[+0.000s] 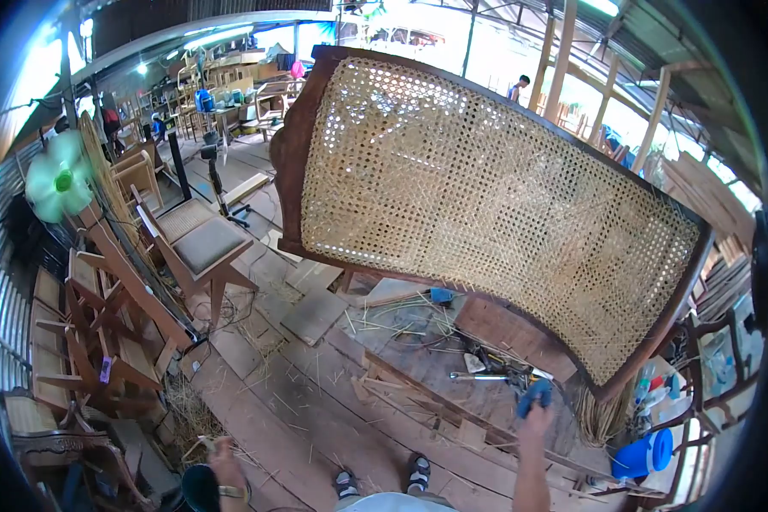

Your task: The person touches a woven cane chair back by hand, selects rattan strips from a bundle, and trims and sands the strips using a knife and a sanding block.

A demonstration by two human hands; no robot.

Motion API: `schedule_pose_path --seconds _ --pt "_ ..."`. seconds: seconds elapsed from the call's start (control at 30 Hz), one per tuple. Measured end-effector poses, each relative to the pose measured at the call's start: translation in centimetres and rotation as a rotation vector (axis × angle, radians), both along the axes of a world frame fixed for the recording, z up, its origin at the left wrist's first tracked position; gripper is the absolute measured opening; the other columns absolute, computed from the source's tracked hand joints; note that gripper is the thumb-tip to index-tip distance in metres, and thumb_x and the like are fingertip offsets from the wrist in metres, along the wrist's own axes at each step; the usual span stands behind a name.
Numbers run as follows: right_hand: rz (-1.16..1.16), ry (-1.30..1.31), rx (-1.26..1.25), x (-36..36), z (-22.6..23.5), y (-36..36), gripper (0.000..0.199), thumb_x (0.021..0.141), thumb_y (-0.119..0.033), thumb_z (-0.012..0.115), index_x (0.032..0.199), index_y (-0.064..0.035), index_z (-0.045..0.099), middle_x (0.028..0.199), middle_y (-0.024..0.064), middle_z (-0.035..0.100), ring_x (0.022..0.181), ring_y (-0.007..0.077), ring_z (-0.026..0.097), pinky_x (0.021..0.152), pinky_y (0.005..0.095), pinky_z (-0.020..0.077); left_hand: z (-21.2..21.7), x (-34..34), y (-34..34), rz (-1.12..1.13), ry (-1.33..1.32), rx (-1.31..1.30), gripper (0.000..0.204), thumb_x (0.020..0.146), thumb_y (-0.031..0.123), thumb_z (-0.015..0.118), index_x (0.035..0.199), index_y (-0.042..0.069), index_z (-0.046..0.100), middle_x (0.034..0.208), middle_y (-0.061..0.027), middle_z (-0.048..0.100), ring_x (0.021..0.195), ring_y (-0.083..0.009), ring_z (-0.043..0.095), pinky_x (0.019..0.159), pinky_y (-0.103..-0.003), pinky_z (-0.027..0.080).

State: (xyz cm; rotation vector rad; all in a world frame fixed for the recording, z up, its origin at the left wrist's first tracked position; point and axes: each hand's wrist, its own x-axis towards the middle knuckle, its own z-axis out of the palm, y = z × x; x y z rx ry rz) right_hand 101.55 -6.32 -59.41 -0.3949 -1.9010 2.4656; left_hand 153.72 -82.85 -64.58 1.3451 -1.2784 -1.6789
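Head view: right fingers [538, 416] clamped on blue bundle [534, 397], form unclear; left fingers [224, 461] indistinct, cannot tell whether closed.

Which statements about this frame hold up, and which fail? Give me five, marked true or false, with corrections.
1. The right hand holds a dark blue object. True.
2. The woven cane panel is edged in white. False: its frame is dark brown.
3. The green fan is at the picture's right. False: the fan is at the left.
4. A blue container is to the right of the right hand. True.
5. Both hands are close together. False: the left hand is far to the left of the right one.
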Motion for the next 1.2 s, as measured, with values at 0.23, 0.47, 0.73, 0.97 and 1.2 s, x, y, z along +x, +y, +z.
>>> schedule_pose_path --seconds 0.23,0.47,0.73,0.97,1.2 --pt "0.153 -0.061 0.531 6.0 -5.8 -7.4 0.035 0.108 -0.009 0.09 0.142 -0.0015 0.088 0.12 0.009 0.088 0.107 0.021 0.082 0.094 0.0449 0.0677 -5.5 -7.6 6.8 -0.535 -0.436 -0.347 0.034 0.112 0.044 0.099 0.119 0.011 0.093 0.105 -0.0093 0.09 0.096 -0.0287 0.086 0.086 -0.048 0.065" --pt "0.53 -0.283 0.041 16.9 -4.9 -23.1 0.038 0.118 -0.015 0.097 0.151 -0.005 0.081 0.138 0.0039 0.088 0.114 0.0173 0.083 0.102 0.0407 0.0694 1.8 -25.1 26.9 -1.151 0.086 -0.211 0.04 0.127 0.04 0.085 0.15 0.007 0.09 0.126 -0.0046 0.098 0.112 -0.0204 0.092 0.098 -0.046 0.072" --pt "0.201 -0.027 0.435 10.3 -8.3 -3.6 0.034 0.118 -0.026 0.094 0.141 -0.0018 0.09 0.116 0.0092 0.092 0.102 0.0198 0.083 0.094 0.0431 0.0662 6.5 -28.1 28.8 -1.558 -0.045 -0.885 0.03 0.119 0.041 0.084 0.139 0.02 0.089 0.105 -0.0224 0.089 0.092 -0.0491 0.086 0.081 -0.06 0.067" --pt "-0.223 -0.104 1.062 0.7 -2.1 13.9 0.049 0.114 -0.041 0.093 0.14 0.0002 0.088 0.117 0.0275 0.092 0.109 0.0485 0.089 0.1 0.0602 0.0669 1.5 -13.0 -0.9 -1.423 -0.795 -1.115 0.028 0.114 0.04 0.085 0.119 0.013 0.09 0.103 -0.0214 0.089 0.098 -0.0506 0.088 0.083 -0.063 0.068" --pt "0.376 -0.228 0.993 7.8 -10.8 -0.3 0.087 0.107 -0.072 0.091 0.158 -0.0019 0.083 0.141 0.0192 0.092 0.127 0.0403 0.087 0.117 0.0545 0.066 -1.6 -16.5 5.3 -1.208 -0.673 -1.161 0.075 0.103 0.063 0.1 0.152 0.008 0.085 0.143 -0.0231 0.088 0.138 -0.0473 0.082 0.119 -0.059 0.065"
